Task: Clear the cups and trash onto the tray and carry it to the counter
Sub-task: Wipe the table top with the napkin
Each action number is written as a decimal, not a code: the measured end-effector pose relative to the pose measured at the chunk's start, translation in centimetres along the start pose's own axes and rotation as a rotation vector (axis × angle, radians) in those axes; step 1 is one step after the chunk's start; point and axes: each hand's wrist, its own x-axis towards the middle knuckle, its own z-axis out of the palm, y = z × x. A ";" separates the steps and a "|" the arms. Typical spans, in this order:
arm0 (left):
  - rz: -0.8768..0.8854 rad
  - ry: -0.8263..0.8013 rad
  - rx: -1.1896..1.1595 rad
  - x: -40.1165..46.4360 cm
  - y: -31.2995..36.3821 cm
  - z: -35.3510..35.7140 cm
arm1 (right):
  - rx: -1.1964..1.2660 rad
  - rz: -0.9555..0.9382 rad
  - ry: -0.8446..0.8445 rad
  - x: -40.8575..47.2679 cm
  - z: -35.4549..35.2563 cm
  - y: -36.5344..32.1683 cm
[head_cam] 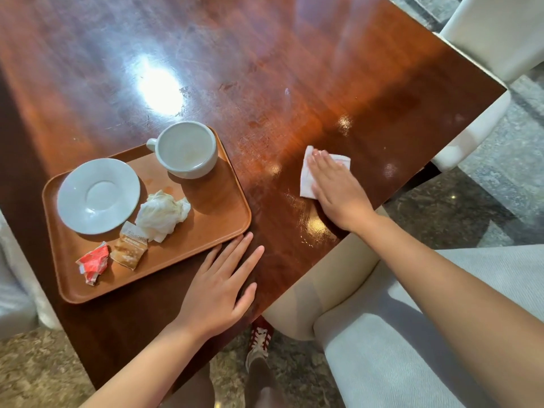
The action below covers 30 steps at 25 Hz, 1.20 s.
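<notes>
A brown tray [217, 213] lies on the dark wooden table [265, 69]. On it stand a white cup [185, 148] and a white saucer [98, 195], with a crumpled napkin [162, 214], a tan sachet [129, 248] and a red wrapper [92, 263]. My left hand [217, 290] rests flat on the table, fingers spread, fingertips touching the tray's near right corner. My right hand [338, 189] presses flat on a white wipe [306, 175] to the right of the tray. A wet sheen shows on the wood around the wipe.
A white chair [494, 33] stands at the table's far right corner. A light grey seat [382, 334] is close on my right, beside the table edge. My red-and-white shoe [259, 340] and the stone floor [35, 372] show below.
</notes>
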 end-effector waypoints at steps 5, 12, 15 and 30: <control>0.000 0.008 0.013 0.0 0.0 -0.1 | -0.038 -0.264 -0.092 -5.6 1.3 -2.3; 0.004 0.024 0.013 0.0 0.0 -0.1 | -0.137 -0.363 -0.079 -9.3 2.9 -4.4; 0.011 0.028 0.012 0.0 0.0 -0.1 | -0.026 -0.271 0.048 -9.1 2.0 -5.1; 0.035 0.068 0.011 -0.1 -0.3 0.5 | 0.221 -0.371 0.156 -12.2 5.2 -4.4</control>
